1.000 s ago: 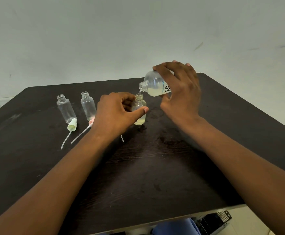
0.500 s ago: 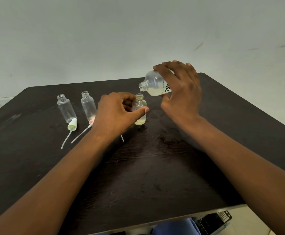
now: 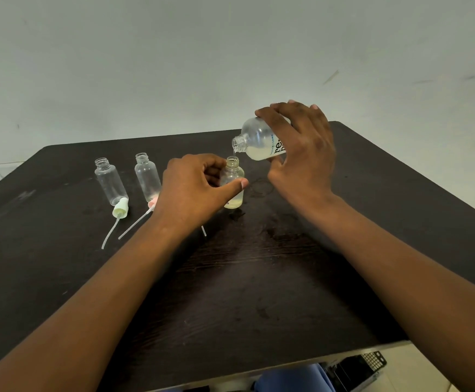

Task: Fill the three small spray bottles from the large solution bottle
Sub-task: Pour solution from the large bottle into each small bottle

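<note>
My right hand (image 3: 301, 154) grips the large solution bottle (image 3: 256, 142), tipped on its side with its open mouth just above a small spray bottle (image 3: 233, 179). A thin stream runs from the mouth into that bottle, which holds a little yellowish liquid at its bottom. My left hand (image 3: 196, 190) holds this small bottle upright on the dark table (image 3: 259, 278), thumb in front and fingers behind. Two more small bottles (image 3: 109, 181) (image 3: 146, 176) stand uncapped and clear to the left.
A pale green spray cap (image 3: 120, 208) with its dip tube lies in front of the leftmost bottle. A pink cap (image 3: 152, 204) with a tube lies beside it, partly under my left wrist. A third tube tip (image 3: 204, 231) shows below my left hand. A wall rises behind the table.
The large bottle has stayed tipped over the small bottle while pouring. Both hands are nearly where they were.
</note>
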{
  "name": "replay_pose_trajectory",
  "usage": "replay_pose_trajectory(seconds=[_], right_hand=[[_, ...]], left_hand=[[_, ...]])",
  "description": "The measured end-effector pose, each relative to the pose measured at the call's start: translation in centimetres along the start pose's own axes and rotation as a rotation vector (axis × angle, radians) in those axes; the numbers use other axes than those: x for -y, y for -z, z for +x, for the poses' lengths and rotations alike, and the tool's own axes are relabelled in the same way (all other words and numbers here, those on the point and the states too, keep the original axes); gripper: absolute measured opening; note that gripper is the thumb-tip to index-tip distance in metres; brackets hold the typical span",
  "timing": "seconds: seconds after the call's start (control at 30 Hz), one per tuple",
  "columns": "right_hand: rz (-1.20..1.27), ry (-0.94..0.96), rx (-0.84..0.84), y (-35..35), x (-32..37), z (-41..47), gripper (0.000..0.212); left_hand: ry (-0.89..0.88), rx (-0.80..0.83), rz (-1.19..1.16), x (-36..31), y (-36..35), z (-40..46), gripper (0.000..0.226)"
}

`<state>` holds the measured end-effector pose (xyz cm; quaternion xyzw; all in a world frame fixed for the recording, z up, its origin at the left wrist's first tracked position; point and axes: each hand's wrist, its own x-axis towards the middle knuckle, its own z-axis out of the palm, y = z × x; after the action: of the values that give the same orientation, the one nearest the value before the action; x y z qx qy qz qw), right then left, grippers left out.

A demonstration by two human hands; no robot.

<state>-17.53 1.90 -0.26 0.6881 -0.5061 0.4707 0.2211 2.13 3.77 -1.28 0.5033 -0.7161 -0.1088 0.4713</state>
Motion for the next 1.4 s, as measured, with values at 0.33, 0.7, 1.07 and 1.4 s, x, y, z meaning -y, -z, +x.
replay_pose_trajectory(seconds=[0.33,0.7,1.07,1.4], right_hand=[[0.002,-0.003,-0.007,0.0,-0.03,0.07,0.072],[0.007,-0.003,-0.009,0.05,0.07,-0.01,0.071],[0.003,0.002,-0.013,-0.07,-0.07,0.05,0.072],[0.003,0.005,-0.012,-0.1,-0.09,0.05,0.073]], left_hand=[[0.002,0.007,0.013,-0.26,0.06,0.01,0.045],[-0.012,0.005,0.017,0.08,-0.09,0.06,0.043],[-0.027,0.004,0.018,0.5,-0.25,0.12,0.046],[-0.031,-0.003,0.019,0.63,-0.29,0.23,0.046]])
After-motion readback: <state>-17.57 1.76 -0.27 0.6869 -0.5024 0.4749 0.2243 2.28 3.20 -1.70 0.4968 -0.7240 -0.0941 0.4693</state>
